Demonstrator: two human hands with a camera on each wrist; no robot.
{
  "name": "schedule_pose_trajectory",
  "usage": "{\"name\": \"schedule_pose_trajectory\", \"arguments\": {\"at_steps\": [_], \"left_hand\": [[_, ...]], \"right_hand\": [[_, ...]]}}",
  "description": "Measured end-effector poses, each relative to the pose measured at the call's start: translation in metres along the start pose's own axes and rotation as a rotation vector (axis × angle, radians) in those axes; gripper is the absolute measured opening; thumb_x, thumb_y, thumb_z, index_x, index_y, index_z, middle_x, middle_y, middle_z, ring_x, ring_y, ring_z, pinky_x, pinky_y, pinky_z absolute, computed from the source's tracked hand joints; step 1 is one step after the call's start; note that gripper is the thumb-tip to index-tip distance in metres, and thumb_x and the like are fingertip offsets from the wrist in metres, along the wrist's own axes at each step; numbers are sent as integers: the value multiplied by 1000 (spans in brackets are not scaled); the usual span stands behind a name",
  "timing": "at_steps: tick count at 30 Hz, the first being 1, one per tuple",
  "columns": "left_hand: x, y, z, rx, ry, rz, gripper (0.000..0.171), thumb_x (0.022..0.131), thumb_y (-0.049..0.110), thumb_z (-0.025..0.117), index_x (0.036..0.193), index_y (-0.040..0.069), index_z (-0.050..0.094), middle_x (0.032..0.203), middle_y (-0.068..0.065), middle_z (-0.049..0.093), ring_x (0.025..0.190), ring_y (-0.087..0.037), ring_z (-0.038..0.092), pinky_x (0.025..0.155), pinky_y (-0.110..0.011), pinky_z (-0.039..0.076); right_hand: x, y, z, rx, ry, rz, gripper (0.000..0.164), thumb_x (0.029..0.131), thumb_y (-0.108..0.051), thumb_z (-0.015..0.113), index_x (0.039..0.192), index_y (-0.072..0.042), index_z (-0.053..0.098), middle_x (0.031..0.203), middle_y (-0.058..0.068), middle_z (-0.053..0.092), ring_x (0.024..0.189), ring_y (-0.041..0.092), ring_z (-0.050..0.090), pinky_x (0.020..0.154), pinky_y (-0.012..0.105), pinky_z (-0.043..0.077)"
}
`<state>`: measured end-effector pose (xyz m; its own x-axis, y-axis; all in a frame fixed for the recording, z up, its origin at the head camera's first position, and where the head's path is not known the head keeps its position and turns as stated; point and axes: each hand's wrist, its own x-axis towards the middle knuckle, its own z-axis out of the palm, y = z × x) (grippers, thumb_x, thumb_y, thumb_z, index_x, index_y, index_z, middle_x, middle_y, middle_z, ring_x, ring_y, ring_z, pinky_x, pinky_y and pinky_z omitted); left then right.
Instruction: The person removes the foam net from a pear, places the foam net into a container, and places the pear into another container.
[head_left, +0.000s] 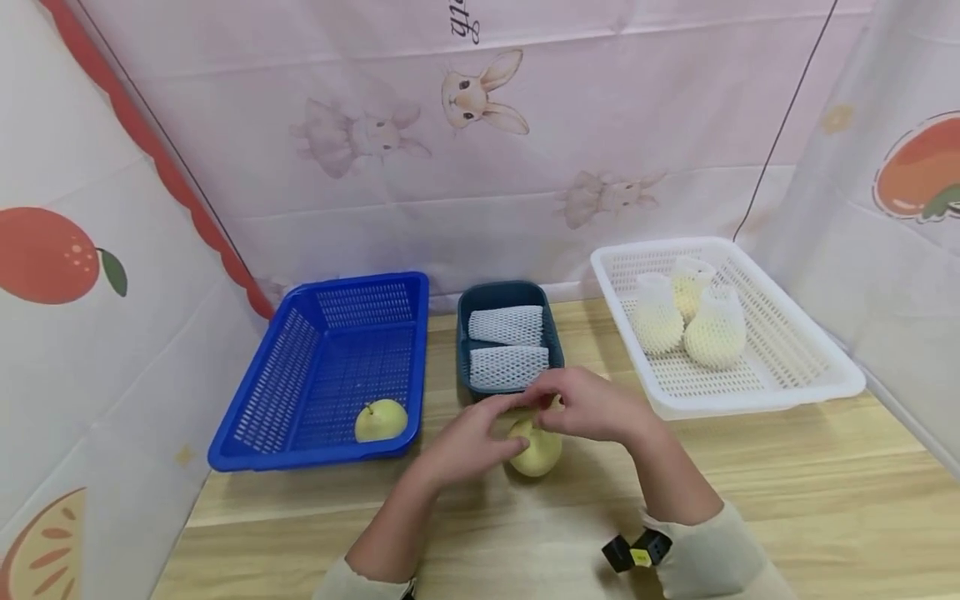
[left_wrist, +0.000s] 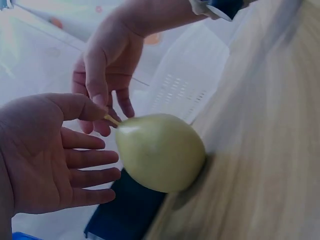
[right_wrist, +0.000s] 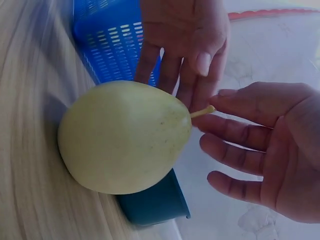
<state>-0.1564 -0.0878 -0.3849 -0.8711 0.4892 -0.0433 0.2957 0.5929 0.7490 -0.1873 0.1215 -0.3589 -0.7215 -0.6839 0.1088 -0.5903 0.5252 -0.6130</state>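
A bare yellow-green pear [head_left: 536,450] stands on the table with its stem [right_wrist: 202,111] up. My left hand [left_wrist: 55,155] is beside the pear's top, its fingers nearly straight and its thumb close to the stem. My right hand [right_wrist: 265,145] reaches in from the other side with fingers loosely bent, thumb and forefinger at the stem tip. Whether either hand touches the stem is hard to make out. Just behind the hands, a dark teal bin [head_left: 557,337] holds white foam net sleeves [head_left: 507,368] in two stacks.
On the left sits a blue basket [head_left: 318,459] with one bare pear [head_left: 382,420] in its near corner. A white basket [head_left: 757,406] on the right contains three pears [head_left: 716,329] in foam nets. Printed cloth [head_left: 495,175] hangs behind the wooden table [head_left: 847,492].
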Motion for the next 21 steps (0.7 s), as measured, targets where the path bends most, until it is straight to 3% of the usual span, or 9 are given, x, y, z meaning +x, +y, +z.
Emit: {"name": "schedule_pose_trajectory", "arguments": {"at_steps": [3,8,13,21], "left_hand": [[2,-6,6,23,11,20,57,86,35,67,138,22,46,138,8,48,129,-10,42,107,-38,36],[5,-7,9,50,6,-22,55,85,42,66,134,21,51,134,6,52,126,-12,45,104,-39,39],[6,-6,9,42,17,-50,51,85,45,66,129,22,55,129,7,56,122,-11,48,101,-39,41],[4,-3,8,35,41,-37,45,85,42,67,125,24,58,124,10,58,118,-8,51,99,-37,43]], "right_hand": [[0,-1,3,-45,-21,24,22,81,-19,69,102,-13,71,95,-4,67,88,11,60,77,29,51],[1,1,7,-129,-6,-6,8,81,-17,69,89,-16,73,83,-12,64,76,3,58,68,21,49],[2,0,8,-159,12,-50,5,82,-13,69,85,-15,73,80,-12,64,72,1,57,66,20,49],[3,-4,8,-182,42,-59,5,82,-12,68,83,-15,73,80,-12,64,74,2,58,68,22,49]]}}
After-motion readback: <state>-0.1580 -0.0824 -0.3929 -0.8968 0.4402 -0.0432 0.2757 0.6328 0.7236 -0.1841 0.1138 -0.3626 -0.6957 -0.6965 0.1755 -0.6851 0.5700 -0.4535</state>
